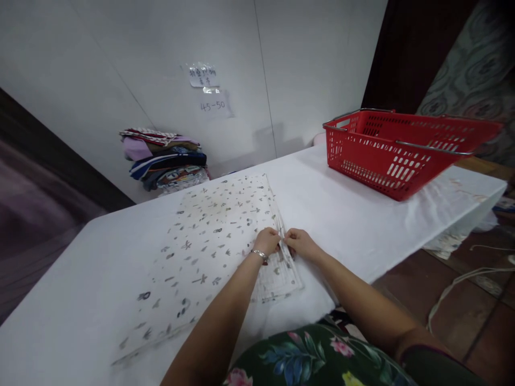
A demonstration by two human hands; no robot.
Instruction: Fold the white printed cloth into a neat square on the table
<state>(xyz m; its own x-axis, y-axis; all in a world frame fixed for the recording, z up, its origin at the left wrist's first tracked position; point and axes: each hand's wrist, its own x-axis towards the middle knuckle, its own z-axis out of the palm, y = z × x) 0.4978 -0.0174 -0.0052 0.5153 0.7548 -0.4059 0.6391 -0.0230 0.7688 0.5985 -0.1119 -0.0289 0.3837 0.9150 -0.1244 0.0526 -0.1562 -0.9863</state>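
A white cloth (209,236) with small grey and brown printed figures lies spread on the table, its right side gathered into layered folds. My left hand (267,241), with a bracelet at the wrist, pinches the folded right edge of this cloth. Close beside it, my right hand (300,243) pinches the same edge from the right, fingertips nearly meeting those of the left. The exact grip of the fingertips is partly hidden by the hands.
The table (322,214) wears a white cover. At its far right stands a red plastic basket (362,155) with metal handles. A stack of folded clothes (169,158) is beyond the far edge. Paper notes (213,104) are on the wall; a pale cable (454,281) lies on the floor.
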